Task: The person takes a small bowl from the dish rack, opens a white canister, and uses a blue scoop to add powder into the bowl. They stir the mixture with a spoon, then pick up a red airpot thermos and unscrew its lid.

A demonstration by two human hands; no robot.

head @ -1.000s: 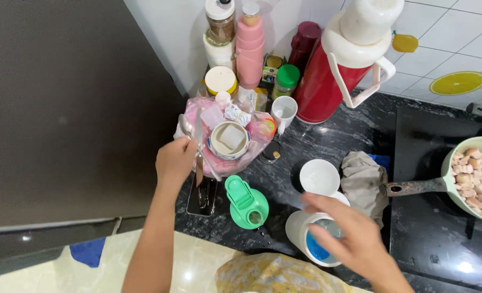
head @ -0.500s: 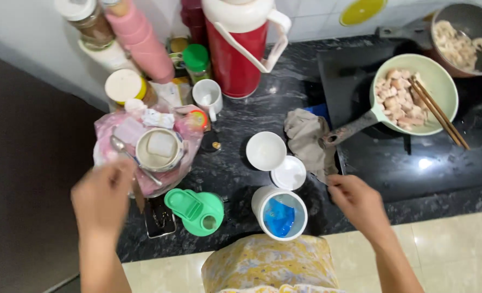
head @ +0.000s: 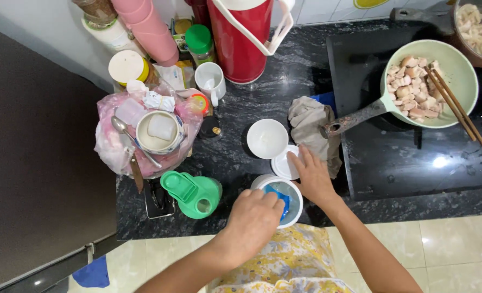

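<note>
Black speckled stone desk point(head: 252, 103), crowded along its back edge.

Dark cooktop point(head: 409, 157) set into the desk at right. On it a pale green pan point(head: 458, 70) of cut meat pieces, chopsticks point(head: 458, 106) laid across the rim, handle pointing toward the middle of the desk.

Red thermos jug point(head: 241, 38) with white handle at the back, a white mug point(head: 209, 80) just beside it.

Pink plastic bag point(head: 113, 144) at left, holding a bowl point(head: 158, 133) and a spoon point(head: 129, 138).

Grey cloth point(head: 309, 122) crumpled under the pan handle, close against the right hand.

Green lidded cup point(head: 195, 192) near the front edge, just left of the tub.

White empty bowl point(head: 267, 138) mid-desk; a white round lid point(head: 281, 163) touching it in front.

White round tub point(head: 287, 203) with something blue inside, at the front edge between both hands.

Left hand point(head: 252, 222): grip curled over the tub's near rim, fingertips touching the blue thing inside; whether they pinch it I cannot tell.

Right hand point(head: 311, 173): grip open, fingers spread flat, tips resting on the white lid, nothing clasped.
</note>
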